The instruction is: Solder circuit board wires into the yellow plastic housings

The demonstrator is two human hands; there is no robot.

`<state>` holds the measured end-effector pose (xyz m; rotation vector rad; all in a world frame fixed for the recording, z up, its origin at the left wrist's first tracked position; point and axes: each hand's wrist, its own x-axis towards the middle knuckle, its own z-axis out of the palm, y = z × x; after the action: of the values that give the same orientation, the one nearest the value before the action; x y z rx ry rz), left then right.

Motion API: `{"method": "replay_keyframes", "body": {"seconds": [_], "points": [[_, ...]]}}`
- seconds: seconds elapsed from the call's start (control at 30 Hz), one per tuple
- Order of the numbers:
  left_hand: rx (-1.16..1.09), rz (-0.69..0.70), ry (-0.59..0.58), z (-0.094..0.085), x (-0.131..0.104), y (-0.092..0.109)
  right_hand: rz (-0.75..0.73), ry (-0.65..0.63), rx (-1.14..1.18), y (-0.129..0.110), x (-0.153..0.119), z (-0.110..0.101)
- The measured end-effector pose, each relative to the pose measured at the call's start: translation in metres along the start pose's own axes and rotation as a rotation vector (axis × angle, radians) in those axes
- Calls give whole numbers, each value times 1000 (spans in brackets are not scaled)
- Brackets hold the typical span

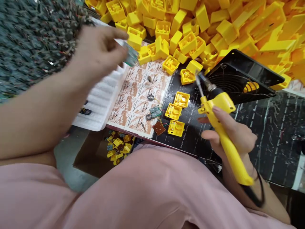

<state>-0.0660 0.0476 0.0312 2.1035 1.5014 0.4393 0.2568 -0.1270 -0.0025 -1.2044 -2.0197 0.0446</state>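
Note:
Between the thumb and fingers of my left hand [100,51] is a green circuit board [131,56], held over the left edge of the work surface. My right hand [234,133] grips a yellow soldering gun [220,127], its metal tip pointing up and left toward the yellow cases. Three open yellow cases [175,128] lie in a slanting row on the black mat between my hands. Beside them are another green circuit board [155,111], a brown board [159,128] with thin wires, and small round speakers [150,97].
A large heap of yellow cases [186,41] fills the back. Many wired circuit boards [35,41] pile up at left, beside a white foam tray [95,122]. A black fan [238,76] stands behind the soldering gun. Below the table edge, a cardboard box [91,152] holds yellow parts.

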Motion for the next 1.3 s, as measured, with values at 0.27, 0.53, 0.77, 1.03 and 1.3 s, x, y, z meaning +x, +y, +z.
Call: {"method": "replay_keyframes", "body": {"seconds": [0.27, 0.53, 0.77, 1.03, 1.3], "points": [[311, 80, -232, 48, -5, -4, -96, -161, -71, 31, 8, 23], [406, 500, -373, 36, 1, 9, -131, -170, -153, 42, 30, 45], [403, 573, -369, 67, 11, 16, -97, -230, -159, 50, 36, 58], [-150, 284, -180, 51, 20, 11, -99, -316, -193, 46, 36, 59], [138, 513, -248, 75, 6, 38, 52, -55, -139, 11, 15, -28]]}}
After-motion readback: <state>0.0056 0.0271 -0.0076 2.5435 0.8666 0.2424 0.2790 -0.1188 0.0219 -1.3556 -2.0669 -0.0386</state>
